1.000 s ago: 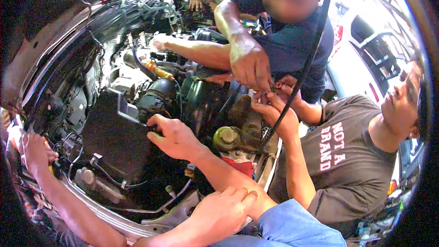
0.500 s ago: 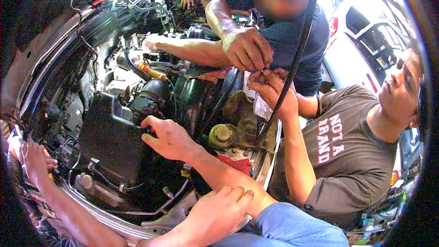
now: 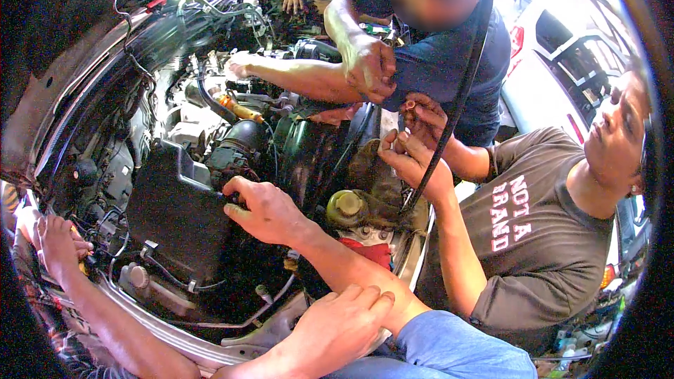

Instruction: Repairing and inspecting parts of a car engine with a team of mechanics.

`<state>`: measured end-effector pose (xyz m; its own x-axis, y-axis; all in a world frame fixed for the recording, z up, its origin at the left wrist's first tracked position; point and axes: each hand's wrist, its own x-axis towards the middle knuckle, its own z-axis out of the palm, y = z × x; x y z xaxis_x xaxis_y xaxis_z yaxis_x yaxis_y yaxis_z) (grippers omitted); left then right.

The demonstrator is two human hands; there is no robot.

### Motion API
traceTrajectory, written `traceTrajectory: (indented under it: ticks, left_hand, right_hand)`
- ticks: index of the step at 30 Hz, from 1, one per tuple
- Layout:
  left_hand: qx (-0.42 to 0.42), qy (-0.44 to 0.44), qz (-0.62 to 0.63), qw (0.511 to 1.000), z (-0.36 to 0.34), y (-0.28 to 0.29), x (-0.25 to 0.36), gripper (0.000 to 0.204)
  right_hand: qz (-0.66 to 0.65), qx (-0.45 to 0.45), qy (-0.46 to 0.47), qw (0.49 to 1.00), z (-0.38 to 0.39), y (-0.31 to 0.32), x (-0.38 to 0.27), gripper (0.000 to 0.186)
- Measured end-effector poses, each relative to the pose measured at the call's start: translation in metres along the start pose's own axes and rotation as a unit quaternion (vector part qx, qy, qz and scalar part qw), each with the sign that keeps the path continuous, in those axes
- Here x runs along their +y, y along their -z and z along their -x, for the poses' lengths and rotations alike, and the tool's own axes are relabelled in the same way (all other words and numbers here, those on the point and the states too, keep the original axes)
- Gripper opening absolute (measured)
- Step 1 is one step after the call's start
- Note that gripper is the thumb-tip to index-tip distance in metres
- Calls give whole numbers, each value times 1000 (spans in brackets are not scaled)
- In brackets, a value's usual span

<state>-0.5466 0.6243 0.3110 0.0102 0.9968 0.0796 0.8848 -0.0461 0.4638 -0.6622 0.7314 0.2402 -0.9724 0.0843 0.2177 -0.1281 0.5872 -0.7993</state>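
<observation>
My right hand (image 3: 265, 212) reaches into the engine bay on a blue-sleeved arm, its fingers curled over the right edge of a black plastic cover (image 3: 175, 214). My left hand (image 3: 335, 330) lies flat on the front edge of the bay (image 3: 175, 337) beside my right forearm and holds nothing. A yellow-capped reservoir (image 3: 347, 205) sits just right of my right hand.
A person in a brown shirt (image 3: 540, 238) and one in a dark blue shirt (image 3: 449, 63) hold their hands around a thin black rod (image 3: 456, 109). Another person's hand (image 3: 60, 245) works at the bay's lower left. Hoses, an orange part (image 3: 239, 109) and the raised bonnet (image 3: 63, 63) crowd the bay.
My two hands have stayed where they were. The other people's hands at the black rod have shifted slightly upward in the picture.
</observation>
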Motion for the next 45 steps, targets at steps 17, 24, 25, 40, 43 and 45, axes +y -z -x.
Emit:
traceTrajectory:
  ticks: [17, 24, 25, 40, 43, 45]
  left_hand:
    - [-8, -9, -14, 1000, -2, 1, -1, 48]
    - [9, 8, 37, 999, -1, -7, -5, 50]
    - [25, 4, 39, 999, -1, -9, -6, 50]
    - [45, 11, 51, 998, 2, -16, -7, 44]
    - [60, 10, 65, 996, 5, -18, -6, 41]
    - [61, 10, 74, 995, 5, -19, -5, 41]
  right_hand:
    - [-15, 3, 17, 1000, -3, 0, 7, 33]
    - [-16, 9, 19, 1000, -4, -1, 9, 32]
    - [-16, 9, 20, 1000, -4, -1, 9, 32]
    - [-3, -14, -8, 1000, -3, 2, 3, 35]
    - [-16, -26, -32, 999, -3, 3, 1, 34]
    - [-18, -12, -7, 1000, -2, 2, 1, 34]
